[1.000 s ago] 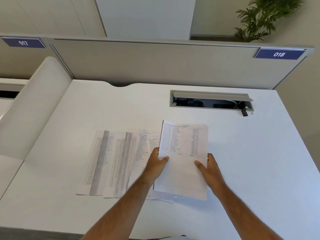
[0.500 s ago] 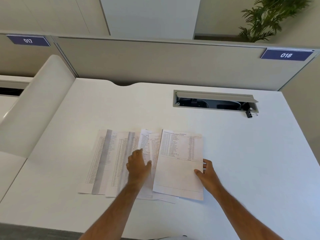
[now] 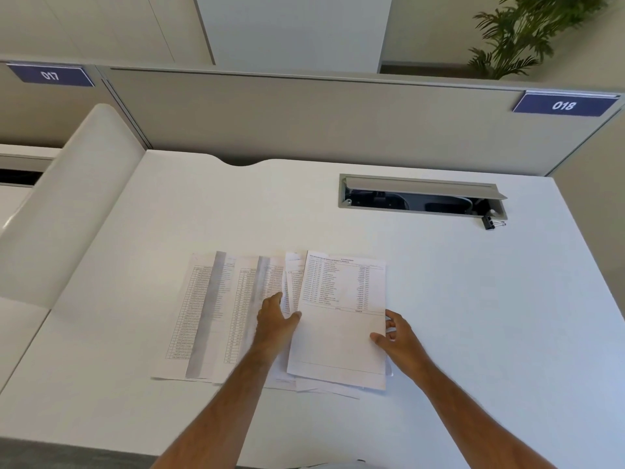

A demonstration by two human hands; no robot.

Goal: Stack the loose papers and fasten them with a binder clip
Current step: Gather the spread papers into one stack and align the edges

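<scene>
Several printed sheets lie fanned out on the white desk [image 3: 473,316]. The leftmost sheet [image 3: 199,316] and the one beside it [image 3: 241,299] have grey bands. The top sheet [image 3: 341,326] lies at the right of the fan, over other pages. My left hand [image 3: 275,321] rests flat on the middle sheets, its thumb touching the top sheet's left edge. My right hand [image 3: 397,338] pinches the top sheet's right edge, thumb on top. A small black binder clip [image 3: 488,223] lies far right, beside the cable slot, away from both hands.
An open cable slot [image 3: 422,196] with a raised grey lid is set into the desk's far right. A grey partition [image 3: 304,116] closes the back. A white curved divider [image 3: 67,204] borders the left side. The desk's front edge runs just below my forearms.
The top sheet was held up in both hands and now lies flat. My left hand let go, went left onto the spread sheets, and has come back to the top sheet's left edge.
</scene>
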